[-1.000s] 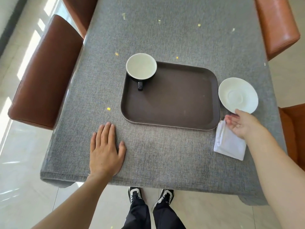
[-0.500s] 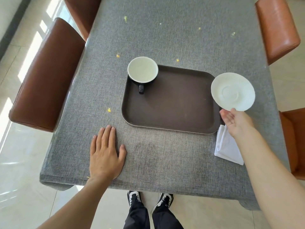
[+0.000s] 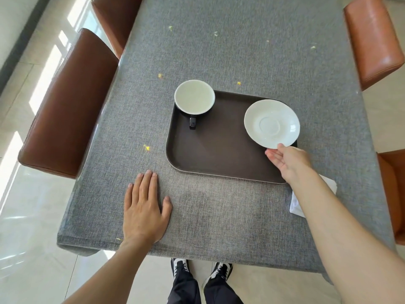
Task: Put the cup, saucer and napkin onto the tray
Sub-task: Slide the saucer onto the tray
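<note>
So the brown tray sits on the grey tabletop, and the cup is already in it, parked in the far-left corner. Black outside, white inside, handle pointing back toward the person, and it looks empty. The rest of the tray floor is bare.

The right hand has the white saucer by its near edge, fingers clamped on the rim from underneath, with the thumb side hidden. The saucer is over the far-right part of the tray, tilted a bit; can't tell whether it's touching the tray floor or just above it. Nothing on the saucer.

The napkin is not on the tray: it's white, folded, lying on the tabletop just off the tray's near-right corner, mostly hidden under the right forearm.

The left hand is flat on the tabletop near the front edge, palm down, fingers together and the thumb out, holding nothing.
</note>
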